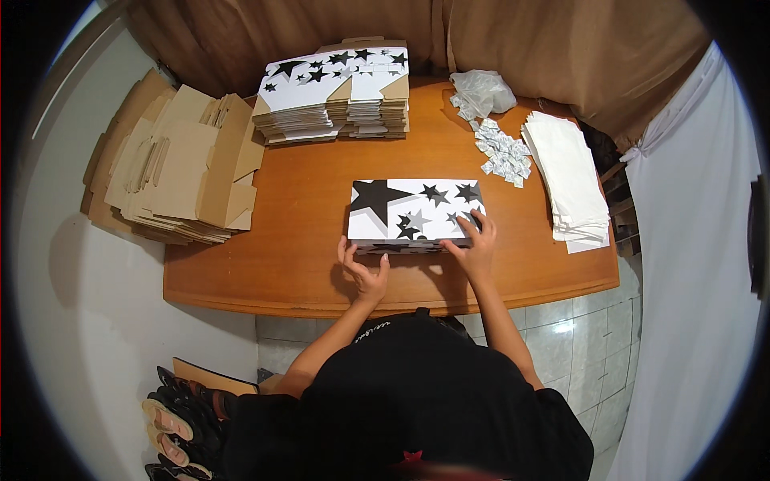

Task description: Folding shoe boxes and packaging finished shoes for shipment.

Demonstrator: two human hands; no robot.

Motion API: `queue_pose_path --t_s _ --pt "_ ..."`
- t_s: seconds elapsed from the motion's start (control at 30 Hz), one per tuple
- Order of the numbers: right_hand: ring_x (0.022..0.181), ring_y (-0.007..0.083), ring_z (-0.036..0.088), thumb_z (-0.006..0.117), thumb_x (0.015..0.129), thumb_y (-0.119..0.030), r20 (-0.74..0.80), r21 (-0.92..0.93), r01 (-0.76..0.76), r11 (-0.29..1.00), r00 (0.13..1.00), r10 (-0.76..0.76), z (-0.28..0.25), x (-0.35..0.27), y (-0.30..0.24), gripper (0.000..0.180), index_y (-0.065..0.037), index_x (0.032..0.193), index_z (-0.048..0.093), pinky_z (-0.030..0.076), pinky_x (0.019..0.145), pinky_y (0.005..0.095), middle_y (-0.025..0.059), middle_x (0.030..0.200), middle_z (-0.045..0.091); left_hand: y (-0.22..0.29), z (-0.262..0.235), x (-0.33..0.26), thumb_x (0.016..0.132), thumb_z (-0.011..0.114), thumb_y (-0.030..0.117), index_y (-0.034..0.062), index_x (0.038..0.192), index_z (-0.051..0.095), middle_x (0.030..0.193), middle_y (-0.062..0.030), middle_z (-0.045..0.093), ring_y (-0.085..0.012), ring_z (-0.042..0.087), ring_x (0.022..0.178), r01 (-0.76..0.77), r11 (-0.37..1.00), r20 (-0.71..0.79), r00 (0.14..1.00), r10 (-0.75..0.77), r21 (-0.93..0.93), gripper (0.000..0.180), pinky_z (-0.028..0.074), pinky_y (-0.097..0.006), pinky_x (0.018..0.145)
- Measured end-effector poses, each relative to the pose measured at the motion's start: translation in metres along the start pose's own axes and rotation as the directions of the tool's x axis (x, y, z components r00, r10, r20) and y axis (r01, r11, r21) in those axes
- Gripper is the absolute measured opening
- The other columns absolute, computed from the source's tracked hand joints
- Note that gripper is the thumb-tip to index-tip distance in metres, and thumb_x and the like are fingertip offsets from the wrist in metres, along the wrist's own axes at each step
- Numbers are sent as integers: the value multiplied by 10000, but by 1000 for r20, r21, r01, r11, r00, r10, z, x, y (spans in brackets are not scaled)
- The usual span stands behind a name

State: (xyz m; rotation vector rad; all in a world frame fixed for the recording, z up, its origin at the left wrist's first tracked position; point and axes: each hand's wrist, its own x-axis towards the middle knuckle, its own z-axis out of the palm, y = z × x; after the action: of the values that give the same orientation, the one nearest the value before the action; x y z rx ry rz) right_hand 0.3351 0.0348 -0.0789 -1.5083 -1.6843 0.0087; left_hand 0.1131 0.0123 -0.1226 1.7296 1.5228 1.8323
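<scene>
A closed shoebox (409,210), white with black and grey stars, sits near the front middle of the wooden table. My left hand (362,276) is at its front left corner, fingers apart, with the thumb pointing up before the front side. At the front right corner, my right hand (479,247) grips the box, its fingers over the lid and its thumb at the front edge. What is inside the box does not show.
Flattened star-printed boxes (333,96) are stacked at the back, brown folded cardboard (176,168) at the left. Small white packets (504,152) lie beside a clear plastic bag (485,92). White paper sheets (568,180) line the right edge of the table (297,264). Sandals (172,421) stand lower left.
</scene>
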Motion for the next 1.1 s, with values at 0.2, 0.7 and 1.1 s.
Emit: queue_pose_path --t_s 0.2,0.7,1.1 --pt "1085 367 400 817 564 -307 -28 30 7 1000 1000 -6 15 -3 4 511 -103 1004 654 364 906 472 150 1170 486 7 7 -4 734 637 198 118 1106 517 1247 -157 303 -343 244 1169 -195 922 349 935 71 334 399 198 -465 973" --pt "1080 372 407 806 585 -300 -77 24 -8 1000 997 10 27 -1 0 497 -104 1016 657 361 909 470 132 1163 499 12 16 -4 752 624 229 165 1108 571 1279 -178 268 -381 199 1198 -229 880 370 927 66 416 365 185 -509 996" --pt "1162 413 352 749 676 -318 -53 -26 39 999 998 -40 32 -9 8 454 -101 1059 640 293 978 515 153 1222 475 -10 5 -7 752 613 192 223 1151 512 1372 -94 313 -305 205 1300 -375 830 512 849 130 412 413 147 -553 999"
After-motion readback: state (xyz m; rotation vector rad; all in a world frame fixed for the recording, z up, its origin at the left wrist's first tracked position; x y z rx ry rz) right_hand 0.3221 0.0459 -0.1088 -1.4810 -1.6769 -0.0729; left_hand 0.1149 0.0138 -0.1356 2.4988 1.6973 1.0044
